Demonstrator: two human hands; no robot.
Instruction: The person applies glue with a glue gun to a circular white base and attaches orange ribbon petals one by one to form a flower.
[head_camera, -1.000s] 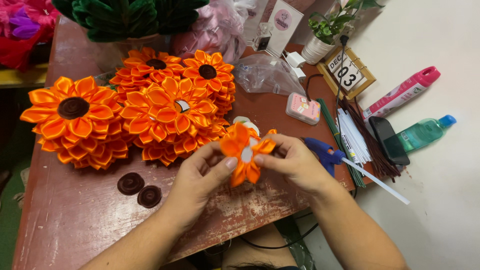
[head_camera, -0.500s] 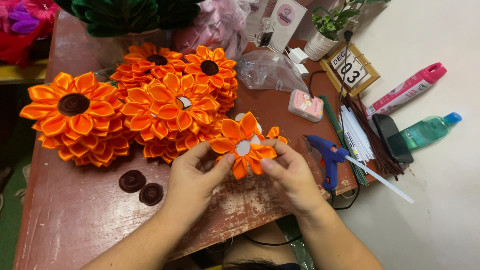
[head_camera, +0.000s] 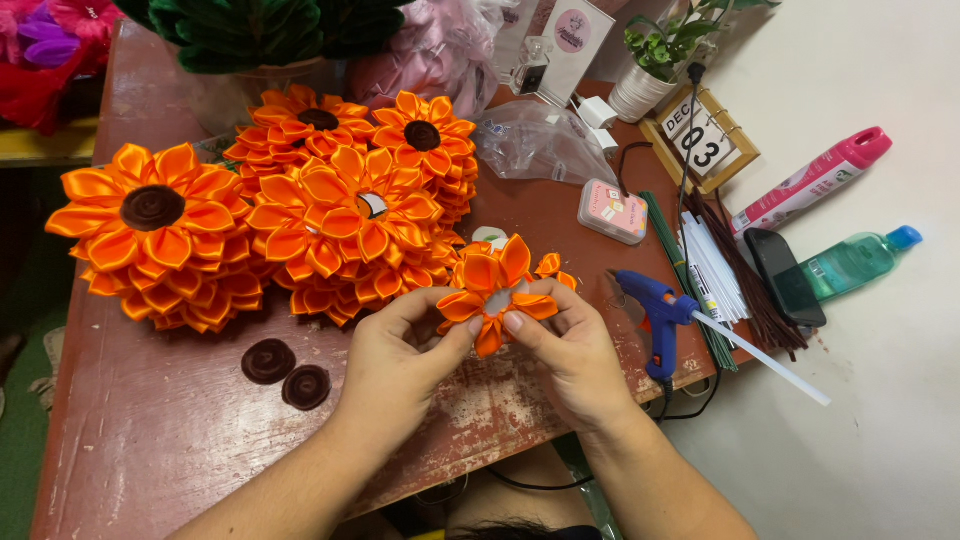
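Note:
Both of my hands hold a small orange ribbon flower (head_camera: 497, 283) with a pale round centre, just above the table's front part. My left hand (head_camera: 398, 362) pinches its lower left petals between thumb and fingers. My right hand (head_camera: 567, 345) presses its thumb on the lower petals from the right. Behind it lies a pile of finished orange ribbon flowers (head_camera: 335, 225), one large one with a dark brown centre (head_camera: 152, 232) at the left. Two dark brown round centres (head_camera: 286, 374) lie on the table left of my left hand.
A blue glue gun (head_camera: 655, 312) with a white stick lies right of my right hand. Behind it are a small pink box (head_camera: 614, 211), a clear plastic bag (head_camera: 540, 140), a block calendar (head_camera: 697, 137), white and brown sticks (head_camera: 722, 275), a phone (head_camera: 785, 276), and two bottles.
Both hands have kept hold of the small flower and turned it, so the pale centre faces up more; the hands moved slightly back and together.

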